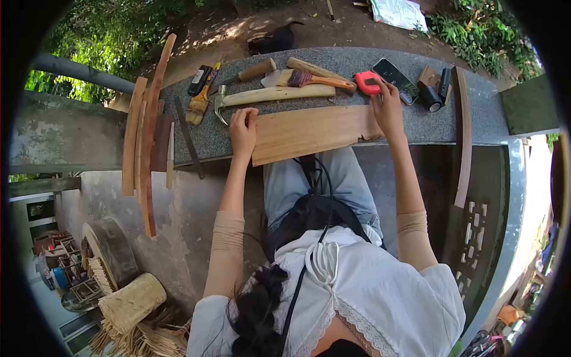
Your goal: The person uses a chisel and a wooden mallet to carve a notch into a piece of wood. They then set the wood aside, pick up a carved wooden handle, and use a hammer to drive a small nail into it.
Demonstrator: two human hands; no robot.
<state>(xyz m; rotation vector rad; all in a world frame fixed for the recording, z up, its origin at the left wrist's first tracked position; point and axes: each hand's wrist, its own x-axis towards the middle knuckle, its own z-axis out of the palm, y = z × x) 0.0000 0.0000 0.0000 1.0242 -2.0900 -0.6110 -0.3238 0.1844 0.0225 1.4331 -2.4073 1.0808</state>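
Note:
A flat light-brown wooden board [309,132] lies at the front edge of the grey stone counter [208,134], partly overhanging it. My left hand [243,128] rests at the board's left end, its fingers curled over that edge. At the board's right end is my right hand [388,110], fingertips at the lower edge of a red tape measure [368,83]; whether they grip it is hard to tell. Behind the board lie a claw hammer [273,95] with a wooden handle and a brush [315,80] with an orange handle.
A phone [395,80] and a black cylindrical object [431,98] lie right of the tape measure. Another brush [198,107] and a dark metal strip [188,138] are at left. Long wooden strips [151,149] overhang the left side, another strip [463,137] the right.

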